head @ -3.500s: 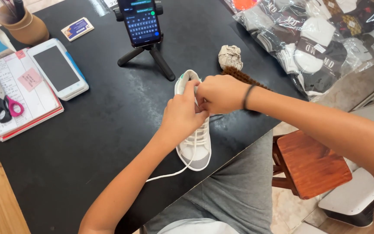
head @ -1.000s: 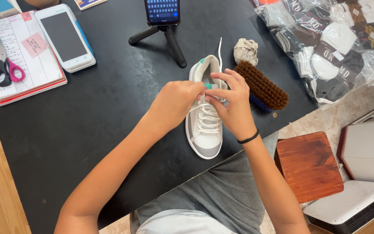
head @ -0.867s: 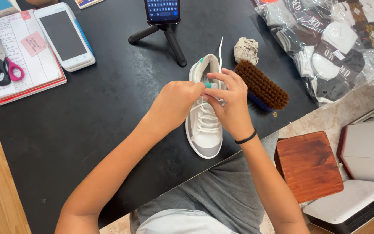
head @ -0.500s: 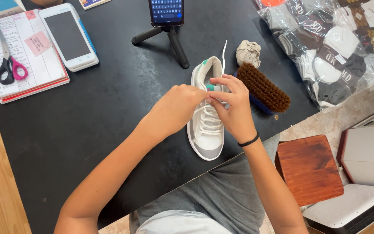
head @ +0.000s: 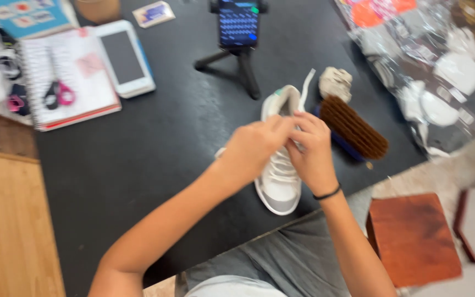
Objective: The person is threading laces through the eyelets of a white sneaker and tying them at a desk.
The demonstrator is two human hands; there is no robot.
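A white sneaker point(head: 279, 187) lies on the black table point(head: 149, 148) with its toe toward me. My left hand point(head: 255, 147) and my right hand point(head: 311, 148) meet over its upper eyelets, fingers pinched on the white shoelace point(head: 305, 91). One lace end sticks up past the shoe's heel. A black band sits on my right wrist. The picture is blurred by head motion.
A brown shoe brush point(head: 353, 127) and a crumpled cloth point(head: 335, 82) lie right of the shoe. A phone on a small tripod point(head: 238, 33) stands behind it. A tablet point(head: 123, 58), notebook with scissors point(head: 59, 93) sit far left. A bag of shoes point(head: 441, 71) and a wooden stool point(head: 413, 239) are at right.
The view has swung to the right and down, so the table items shifted. Both hands stay on the lace at the shoe's upper eyelets.
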